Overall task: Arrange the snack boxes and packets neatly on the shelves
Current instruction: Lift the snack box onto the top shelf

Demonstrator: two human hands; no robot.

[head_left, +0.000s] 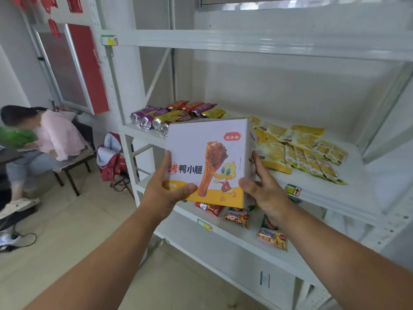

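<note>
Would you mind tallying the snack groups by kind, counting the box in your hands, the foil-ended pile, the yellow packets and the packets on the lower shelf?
White duck-leg box, held by left hand and right hand: 1
Pile of foil-ended packets: 1
Spread of yellow packets: 1
Orange-red packets on lower shelf: 3 visible
Total: 6 entries; packets within the piles overlap too much to count.

We see a white cardboard snack box (207, 162) with a smooth, faintly glossy print, white painted metal shelves (324, 193) with a satin sheen, crinkled shiny foil sausage packets (156, 119) far left, and glossy yellow plastic snack packets (301, 148) right.
</note>
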